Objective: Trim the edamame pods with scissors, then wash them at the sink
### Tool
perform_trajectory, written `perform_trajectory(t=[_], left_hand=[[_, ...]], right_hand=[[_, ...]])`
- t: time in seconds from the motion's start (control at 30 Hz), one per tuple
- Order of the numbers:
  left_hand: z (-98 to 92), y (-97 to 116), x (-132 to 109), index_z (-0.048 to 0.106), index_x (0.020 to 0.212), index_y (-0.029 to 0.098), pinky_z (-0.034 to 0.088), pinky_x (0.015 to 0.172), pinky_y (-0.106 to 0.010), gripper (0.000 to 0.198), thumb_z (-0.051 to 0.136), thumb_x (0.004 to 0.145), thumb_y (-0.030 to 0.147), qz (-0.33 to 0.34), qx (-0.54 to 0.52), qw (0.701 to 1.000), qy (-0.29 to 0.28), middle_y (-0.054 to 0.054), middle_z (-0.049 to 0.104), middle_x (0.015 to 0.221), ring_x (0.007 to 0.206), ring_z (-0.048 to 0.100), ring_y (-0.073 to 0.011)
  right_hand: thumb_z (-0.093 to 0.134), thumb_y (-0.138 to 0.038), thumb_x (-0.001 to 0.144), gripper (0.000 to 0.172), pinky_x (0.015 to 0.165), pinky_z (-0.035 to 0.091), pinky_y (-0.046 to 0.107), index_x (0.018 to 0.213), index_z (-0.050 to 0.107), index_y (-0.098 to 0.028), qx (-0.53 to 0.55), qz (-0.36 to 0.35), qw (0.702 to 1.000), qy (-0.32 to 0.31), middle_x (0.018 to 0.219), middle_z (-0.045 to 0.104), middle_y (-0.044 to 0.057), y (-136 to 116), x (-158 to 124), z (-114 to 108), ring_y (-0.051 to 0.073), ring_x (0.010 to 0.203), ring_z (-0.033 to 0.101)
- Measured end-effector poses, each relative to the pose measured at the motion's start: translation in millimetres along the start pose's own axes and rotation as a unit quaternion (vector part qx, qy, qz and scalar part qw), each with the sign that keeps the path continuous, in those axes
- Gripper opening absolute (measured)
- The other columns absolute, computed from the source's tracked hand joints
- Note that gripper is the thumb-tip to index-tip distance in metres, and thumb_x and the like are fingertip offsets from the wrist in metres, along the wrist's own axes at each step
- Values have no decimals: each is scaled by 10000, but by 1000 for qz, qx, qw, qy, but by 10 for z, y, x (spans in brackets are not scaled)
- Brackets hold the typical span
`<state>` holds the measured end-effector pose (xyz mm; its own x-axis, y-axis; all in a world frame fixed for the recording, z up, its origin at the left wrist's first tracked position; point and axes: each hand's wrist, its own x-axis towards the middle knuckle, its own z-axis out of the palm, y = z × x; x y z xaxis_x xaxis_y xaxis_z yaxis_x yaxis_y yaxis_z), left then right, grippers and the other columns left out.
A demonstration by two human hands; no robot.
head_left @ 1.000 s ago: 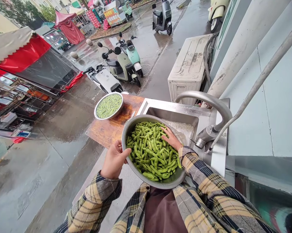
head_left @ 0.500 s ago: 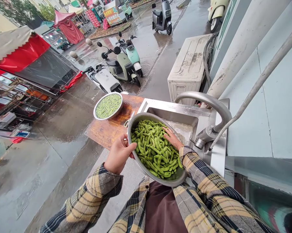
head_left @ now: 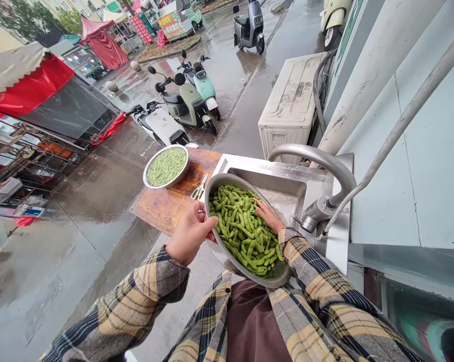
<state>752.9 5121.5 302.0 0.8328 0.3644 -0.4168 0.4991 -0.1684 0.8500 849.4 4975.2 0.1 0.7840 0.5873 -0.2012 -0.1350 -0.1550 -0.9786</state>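
Observation:
A large metal basin [head_left: 227,251] full of green edamame pods [head_left: 245,226] is tilted to the right at the near edge of the steel sink [head_left: 279,173]. My left hand [head_left: 192,231] grips its left rim, thumb over the edge and fingers beneath. Inside the basin's right side, my right hand [head_left: 269,216] lies with outstretched fingers against the pods; its fingertips partly rest on them. Water or a wet surface shows in the sink bowl behind the basin.
A second metal bowl [head_left: 147,176] of pods in water stands on a wooden board [head_left: 159,203], left of the sink. Scissors [head_left: 199,188] lie on the board. The curved faucet [head_left: 317,156] rises at the right. Beyond are parked scooters [head_left: 189,103] and an outdoor air-conditioner unit [head_left: 290,95].
My left hand has raised the left side of the basin, so it leans more to the right. My right hand stays against the pods.

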Motion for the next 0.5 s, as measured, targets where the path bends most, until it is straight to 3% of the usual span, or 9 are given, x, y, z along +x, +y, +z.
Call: perform_trajectory(t=[0.5], left_hand=[[151,126,119,434,843,198,445,390,-219,288,664,669,182,6,5,1000,-26,47,595,555,391,548,-116]], right_hand=[[371,-721,880,707,1204,98,483,1491,329,-369,20,9,1000,10,1616,199,-18,74,2,-41,209,1498,82]])
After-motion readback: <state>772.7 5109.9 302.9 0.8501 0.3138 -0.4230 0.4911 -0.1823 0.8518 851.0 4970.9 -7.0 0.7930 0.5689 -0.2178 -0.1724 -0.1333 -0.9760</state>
